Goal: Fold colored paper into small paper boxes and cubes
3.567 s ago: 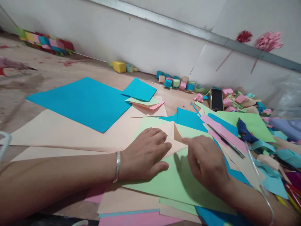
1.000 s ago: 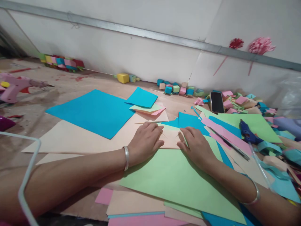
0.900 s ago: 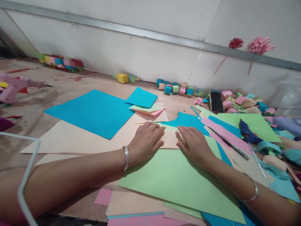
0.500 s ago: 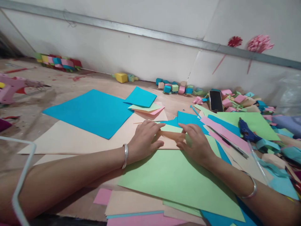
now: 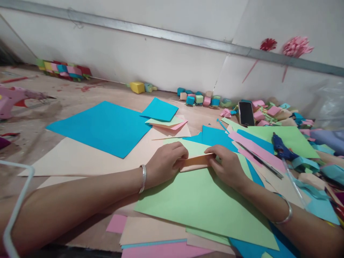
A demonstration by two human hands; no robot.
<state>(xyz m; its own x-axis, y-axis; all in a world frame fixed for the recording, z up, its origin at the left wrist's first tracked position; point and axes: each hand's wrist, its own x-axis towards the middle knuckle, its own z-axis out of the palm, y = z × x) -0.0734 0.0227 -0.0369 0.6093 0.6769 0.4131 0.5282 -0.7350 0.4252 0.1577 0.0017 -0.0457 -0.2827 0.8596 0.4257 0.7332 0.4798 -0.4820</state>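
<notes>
the left hand (image 5: 166, 162) has its fingers curled close together, thumb and forefinger pinched on one end of the folded peach paper (image 5: 196, 163); the right hand (image 5: 228, 165) clamps the other end between thumb and bent forefinger. the paper spans the gap between the hands, over the far part of the light green sheet (image 5: 204, 204); its upper flap stands partly raised.

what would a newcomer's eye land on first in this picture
Probably the big blue sheet, bright on the left side of the table and overlapping a cream sheet. Next, the person's left grip and right grip at the centre, holding a folded peach paper over a green sheet. Then a red flower and a pink flower, upper right against the pale wall.
</notes>
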